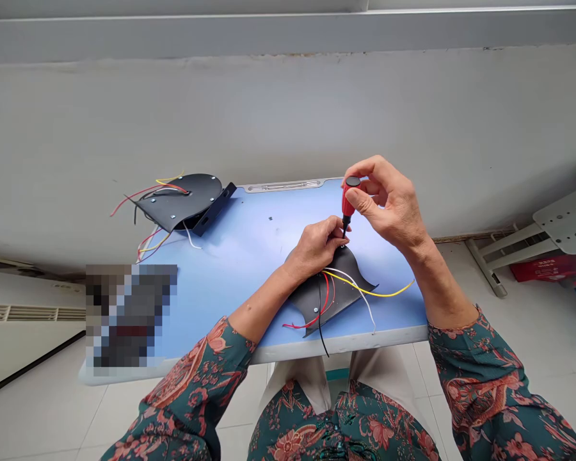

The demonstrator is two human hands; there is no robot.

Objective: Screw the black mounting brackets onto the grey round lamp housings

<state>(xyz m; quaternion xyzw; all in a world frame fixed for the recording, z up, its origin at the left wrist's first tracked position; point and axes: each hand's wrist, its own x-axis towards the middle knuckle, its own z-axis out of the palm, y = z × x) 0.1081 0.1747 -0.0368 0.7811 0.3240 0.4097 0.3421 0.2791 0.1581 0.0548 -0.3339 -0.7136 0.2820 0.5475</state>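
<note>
In my right hand (388,202) is a screwdriver (348,200) with a red and black handle. It stands nearly upright, its tip down at a screw near the far edge of a black curved metal housing (348,291). My left hand (317,243) rests over the housing's far left side. Its thumb and fingers are pinched close around the screwdriver's tip, and what lies between them is hidden. Red, black, white and yellow wires (360,288) come out of the housing's middle and trail over its near and right sides. A screw (315,310) sits at its near left corner.
A second black housing (192,198) with several screws and coloured wires lies at the far left of the blue table (249,275). A pixelated dark object (134,314) is at the near left. A wall stands behind; a white metal frame (566,218) is at the right.
</note>
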